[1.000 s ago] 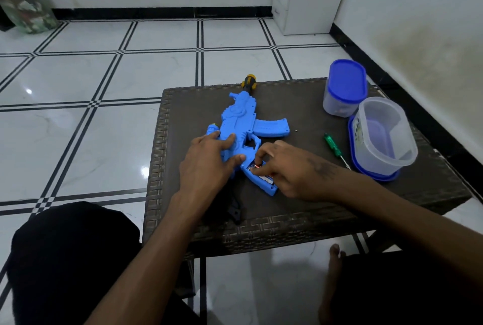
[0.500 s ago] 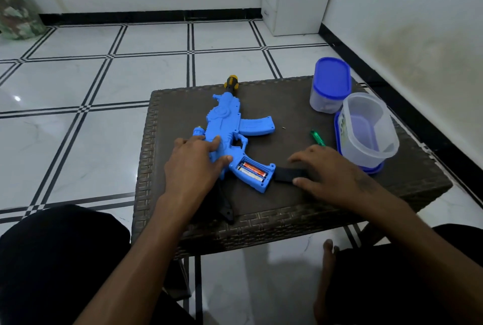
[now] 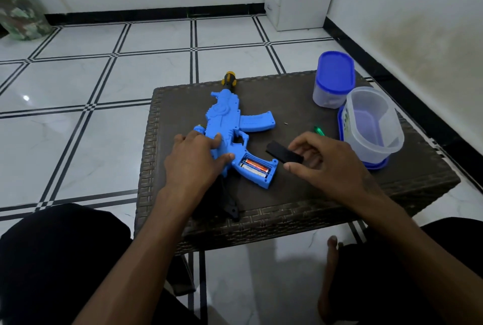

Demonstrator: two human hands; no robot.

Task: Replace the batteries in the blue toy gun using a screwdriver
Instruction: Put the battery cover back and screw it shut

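My left hand (image 3: 194, 161) lies flat on the gun (image 3: 230, 126), steadying it; my right hand (image 3: 320, 161) pinches the cover (image 3: 283, 154), exposing the batteries (image 3: 254, 165).

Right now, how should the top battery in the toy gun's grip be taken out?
Pinch the orange battery at its exposed upper side, coming straight down from above. It lies flat in the open compartment of the toy gun, blue walls closing every other side. The left hand already steadies the gun.

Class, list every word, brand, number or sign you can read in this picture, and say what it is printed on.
None can be read.
Batteries in the toy gun: printing too blurred.
Open clear container: side label too small and blurred.
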